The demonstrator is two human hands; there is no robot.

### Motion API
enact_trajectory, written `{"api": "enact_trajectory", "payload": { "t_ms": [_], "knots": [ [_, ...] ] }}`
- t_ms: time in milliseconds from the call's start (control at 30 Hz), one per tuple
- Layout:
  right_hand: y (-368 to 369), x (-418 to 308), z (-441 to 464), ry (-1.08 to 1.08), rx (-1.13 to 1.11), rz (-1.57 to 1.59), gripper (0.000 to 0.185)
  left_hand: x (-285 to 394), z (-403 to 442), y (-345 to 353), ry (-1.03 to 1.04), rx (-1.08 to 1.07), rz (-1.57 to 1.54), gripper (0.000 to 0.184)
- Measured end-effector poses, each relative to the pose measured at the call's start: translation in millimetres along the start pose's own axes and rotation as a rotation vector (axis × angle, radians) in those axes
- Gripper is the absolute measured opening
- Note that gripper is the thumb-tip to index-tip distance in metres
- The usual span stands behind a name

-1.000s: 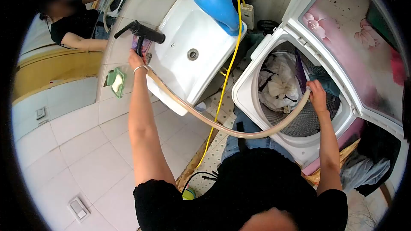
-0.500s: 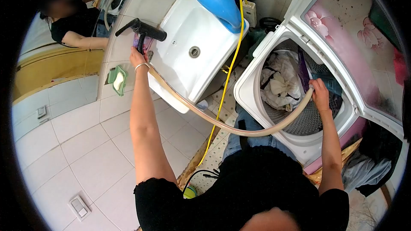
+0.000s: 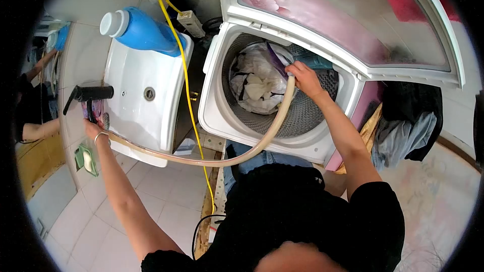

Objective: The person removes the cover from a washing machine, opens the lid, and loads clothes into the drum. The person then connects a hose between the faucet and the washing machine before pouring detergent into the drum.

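Observation:
A beige, flexible hose (image 3: 222, 162) runs in a curve from the sink to the open washing machine (image 3: 214, 98). My right hand (image 3: 304, 78) is closed around its far end above the drum (image 3: 302, 118). Inside the drum lie white laundry (image 3: 252, 78) and a dark purple piece (image 3: 276, 60), close to the hose end. At the other end, my left hand (image 3: 94, 130) is closed on the hose beside the black faucet (image 3: 96, 93). Its fingertips are partly hidden by the faucet stem and a patterned pouch.
A blue detergent bottle (image 3: 151, 32) lies on the white sink (image 3: 136, 121). In front of it hangs a yellow cable (image 3: 187, 78). The machine's lid (image 3: 327, 25) stands raised. Clothes (image 3: 411, 136) hang at right, and a green soap dish (image 3: 85, 160) is on the left.
The view has turned, so sink and washing machine appear further left. Both hands keep their holds, with the right one still over the drum.

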State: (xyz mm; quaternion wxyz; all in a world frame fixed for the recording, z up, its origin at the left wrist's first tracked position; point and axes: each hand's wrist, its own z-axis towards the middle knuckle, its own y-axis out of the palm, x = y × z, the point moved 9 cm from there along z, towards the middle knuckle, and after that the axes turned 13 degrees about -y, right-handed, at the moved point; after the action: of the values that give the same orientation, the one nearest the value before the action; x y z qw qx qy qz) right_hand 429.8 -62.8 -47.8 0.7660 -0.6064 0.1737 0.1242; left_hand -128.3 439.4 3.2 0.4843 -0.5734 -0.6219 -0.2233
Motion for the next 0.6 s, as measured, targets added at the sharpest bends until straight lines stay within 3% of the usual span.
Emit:
{"api": "enact_trajectory", "payload": {
  "t_ms": [500, 600],
  "knots": [
    [-5, 12, -5, 0.086, 0.047, 0.053, 0.035, 2, -2, 3, 0.039, -0.059, 0.039, 0.045],
    [-21, 40, -26, 0.328, 0.178, 0.018, 0.034, 0, 4, -1, 0.031, -0.032, 0.052, 0.045]
  ]
}}
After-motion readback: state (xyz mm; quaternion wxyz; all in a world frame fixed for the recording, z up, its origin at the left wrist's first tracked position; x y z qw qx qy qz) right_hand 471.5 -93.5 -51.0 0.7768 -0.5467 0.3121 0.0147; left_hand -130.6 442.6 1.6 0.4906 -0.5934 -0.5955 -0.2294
